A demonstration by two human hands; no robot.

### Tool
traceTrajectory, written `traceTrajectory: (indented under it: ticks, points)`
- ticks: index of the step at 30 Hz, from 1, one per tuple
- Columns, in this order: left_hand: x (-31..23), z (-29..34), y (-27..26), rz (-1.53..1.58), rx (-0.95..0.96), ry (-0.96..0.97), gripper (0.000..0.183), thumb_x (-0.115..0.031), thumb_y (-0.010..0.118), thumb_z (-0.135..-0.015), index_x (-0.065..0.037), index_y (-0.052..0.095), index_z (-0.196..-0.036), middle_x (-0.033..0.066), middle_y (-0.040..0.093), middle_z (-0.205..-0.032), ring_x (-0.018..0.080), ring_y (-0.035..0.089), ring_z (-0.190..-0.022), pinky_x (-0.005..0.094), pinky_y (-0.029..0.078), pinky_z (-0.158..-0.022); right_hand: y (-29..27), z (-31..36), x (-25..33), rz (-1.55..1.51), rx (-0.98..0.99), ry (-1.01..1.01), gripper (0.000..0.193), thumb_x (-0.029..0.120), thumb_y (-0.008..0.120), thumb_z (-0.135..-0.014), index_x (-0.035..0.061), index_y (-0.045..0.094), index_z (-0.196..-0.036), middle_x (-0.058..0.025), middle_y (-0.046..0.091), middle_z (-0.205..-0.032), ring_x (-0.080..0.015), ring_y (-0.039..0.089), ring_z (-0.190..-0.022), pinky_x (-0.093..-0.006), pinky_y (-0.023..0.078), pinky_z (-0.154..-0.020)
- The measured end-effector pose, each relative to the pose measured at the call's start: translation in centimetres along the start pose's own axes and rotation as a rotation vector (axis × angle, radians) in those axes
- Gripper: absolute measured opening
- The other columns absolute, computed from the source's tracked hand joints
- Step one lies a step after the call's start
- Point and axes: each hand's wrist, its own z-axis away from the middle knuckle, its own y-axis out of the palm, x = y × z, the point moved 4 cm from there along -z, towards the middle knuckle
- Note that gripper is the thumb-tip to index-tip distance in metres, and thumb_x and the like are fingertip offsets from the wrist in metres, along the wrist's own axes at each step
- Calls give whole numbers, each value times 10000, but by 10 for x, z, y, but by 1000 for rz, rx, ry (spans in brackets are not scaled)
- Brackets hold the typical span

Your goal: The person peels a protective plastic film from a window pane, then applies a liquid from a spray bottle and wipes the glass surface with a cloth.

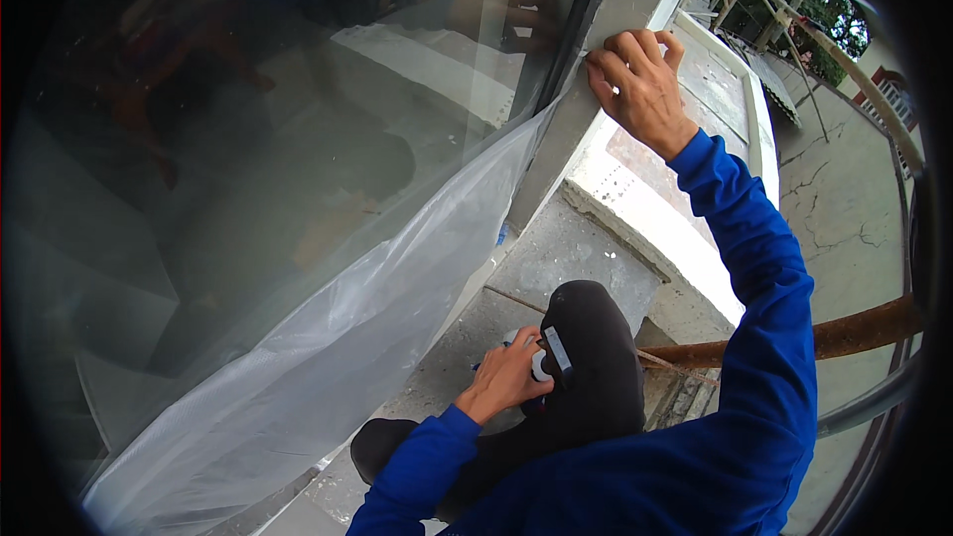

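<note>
The right hand [643,91] has fingertips together at the frame [617,2], perhaps for precision; the left hand [504,377] clamps a white object [540,366].

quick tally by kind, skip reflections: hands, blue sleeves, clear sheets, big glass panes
Hands: 2
Blue sleeves: 2
Clear sheet: 1
Big glass pane: 1
Total: 6
</note>
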Motion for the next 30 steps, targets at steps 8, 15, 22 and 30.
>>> traceTrajectory:
  ticks: [8, 15, 22, 30]
  points:
    - [3, 1, -1, -9, -25, -13, 614, -268, 863, -673, -111, 643, -1224, 121, 537, -1400, 454, 689, -900, 529, 568, -825, -6, 11, 21, -95, -60, 388, 145, 171, 780, -847, 90, 746, -963, -43, 605, -796, -229, 603, -710, -359, 442, -664]
    - [-4, 2, -3, -29, 10, 19, 571, -306, 802, -757, -65, 629, -1245, 94, 526, -1353, 428, 695, -873, 522, 554, -852, 11, 11, 16, -605, 36, 1068, 298, 251, 732, -898, -42, 775, -929, -133, 644, -591, -210, 615, -524, -344, 497, -565]
    - [-3, 3, 2, -34, 10, 27, 566, -308, 806, -757, -81, 637, -1247, 87, 521, -1363, 427, 697, -867, 523, 557, -860, 32, 10, 37, -573, -191, 1248, 234, 196, 732, -872, -36, 762, -864, -152, 664, -619, -255, 648, -541, -361, 516, -594]
    - [-4, 2, 5, -52, 40, 25, 563, -302, 807, -757, -84, 636, -1247, 85, 528, -1346, 416, 701, -837, 525, 559, -831, 46, 9, 48, -426, -359, 1226, 181, 126, 693, -846, -25, 710, -749, -183, 665, -625, -336, 683, -575, -387, 534, -595]
